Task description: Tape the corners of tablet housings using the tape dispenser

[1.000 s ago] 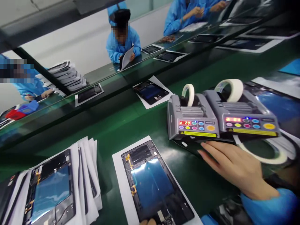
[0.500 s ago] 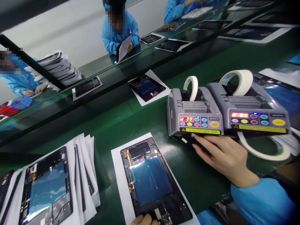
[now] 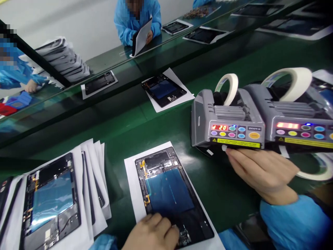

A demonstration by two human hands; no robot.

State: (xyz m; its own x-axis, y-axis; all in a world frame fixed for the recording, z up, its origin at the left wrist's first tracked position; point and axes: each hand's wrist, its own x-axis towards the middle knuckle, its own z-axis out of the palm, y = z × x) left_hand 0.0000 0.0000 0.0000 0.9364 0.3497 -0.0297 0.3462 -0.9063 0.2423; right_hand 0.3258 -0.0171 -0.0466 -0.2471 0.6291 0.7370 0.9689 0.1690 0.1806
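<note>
My right hand (image 3: 262, 170) is below the front of the grey tape dispenser (image 3: 201, 121). Its thumb and index finger pinch a short piece of white tape (image 3: 224, 148) at the outlet. My left hand (image 3: 153, 232) rests on the lower part of an opened tablet (image 3: 170, 191), fingers curled and pressed together; whatever may be under them is hidden. The tablet lies on a white sheet (image 3: 132, 189), showing a blue film-covered battery and orange flex cables. A roll of white tape (image 3: 232, 91) sits in the dispenser, whose red display reads 20.
A second tape dispenser (image 3: 270, 114) stands beside the first, a tape roll (image 3: 319, 170) below it. At left is a stack of opened tablets (image 3: 52, 205) between white sheets. Another tablet (image 3: 163, 90) lies farther back. Two co-workers in blue (image 3: 122, 21) sit across the green bench (image 3: 111, 132).
My left hand has come farther into view over the tablet's lower part. My right thumb and index finger have closed on the tape at the outlet. The view has shifted slightly.
</note>
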